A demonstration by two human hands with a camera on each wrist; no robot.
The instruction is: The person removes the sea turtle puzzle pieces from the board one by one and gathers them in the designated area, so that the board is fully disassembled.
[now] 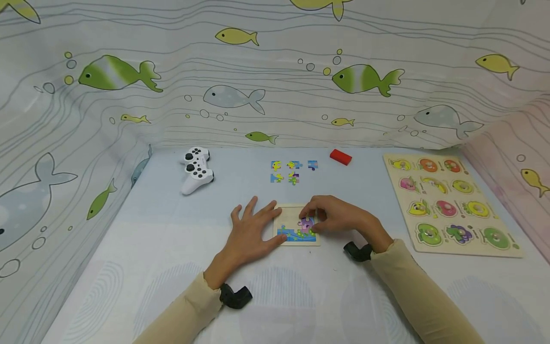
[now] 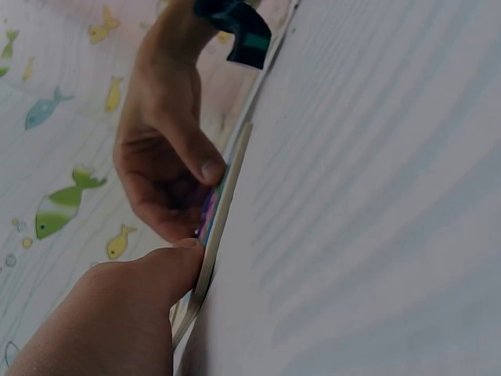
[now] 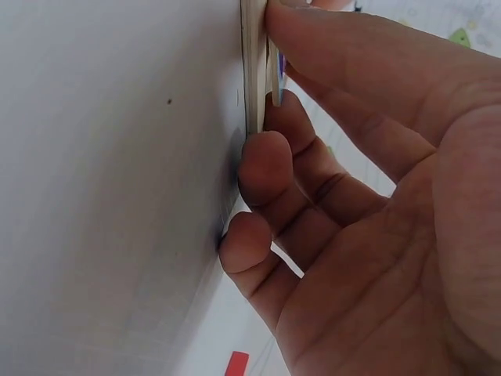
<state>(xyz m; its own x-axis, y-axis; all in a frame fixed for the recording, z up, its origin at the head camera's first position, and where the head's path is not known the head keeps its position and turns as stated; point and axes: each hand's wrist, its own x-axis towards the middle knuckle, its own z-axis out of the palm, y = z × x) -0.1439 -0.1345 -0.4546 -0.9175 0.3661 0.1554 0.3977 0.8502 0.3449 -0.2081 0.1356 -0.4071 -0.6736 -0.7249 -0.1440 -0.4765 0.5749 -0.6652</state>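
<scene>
A small wooden jigsaw tray (image 1: 287, 217) lies flat in front of me, with blue and purple pieces fitted along its bottom and right side. My left hand (image 1: 252, 235) has its fingers spread; the thumb rests on the tray's lower left edge, with fingertips at the upper left rim. At the tray's right side, my right hand (image 1: 339, 214) pinches a jigsaw piece (image 3: 276, 84) between thumb and fingers. That piece stands slightly off the tray in the right wrist view. Its curled lower fingers sit by the tray's edge. Several loose jigsaw pieces (image 1: 294, 165) lie beyond the tray.
A white game controller (image 1: 198, 171) lies at the back left. A red block (image 1: 341, 157) sits behind the loose pieces, to their right. On the right lies a large wooden fruit puzzle board (image 1: 440, 224). Fish-patterned cloth walls (image 1: 283, 62) surround the table.
</scene>
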